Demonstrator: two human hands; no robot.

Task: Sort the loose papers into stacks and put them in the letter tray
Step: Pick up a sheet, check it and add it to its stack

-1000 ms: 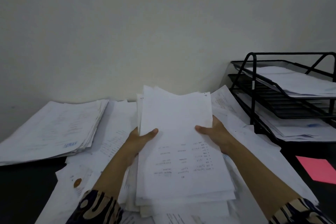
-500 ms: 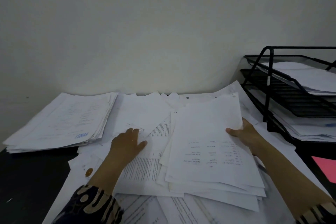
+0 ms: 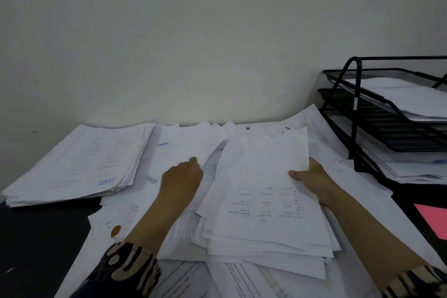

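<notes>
Done so far: one neat stack (image 3: 75,164) lies on the worktop (image 3: 36,237) at 9 o'clock, and the letter tray (image 3: 387,126) at 3 o'clock already has paper on its top and bottom shelves.
Left to do: a lot, I think. Loose papers (image 3: 183,143) lie spread all over the middle, and the middle shelf of the tray looks bare.
Right hand: the right hand (image 3: 312,181) holds the bundle (image 3: 266,191), thumb on top and fingers hidden under the right edge.
Left hand: the left hand (image 3: 181,176) lies knuckles up on the loose papers just left of the bundle. Its fingers are bent, but I cannot tell if they pinch a sheet.
Paper: thin, white, flat sheets with small dark print; the edges in the bundle do not line up.
Tray: black wire mesh, hard, with three shelves.
Other things: a pink sheet (image 3: 433,220) at 4 o'clock and a small orange round thing (image 3: 116,230) at 7 o'clock.
</notes>
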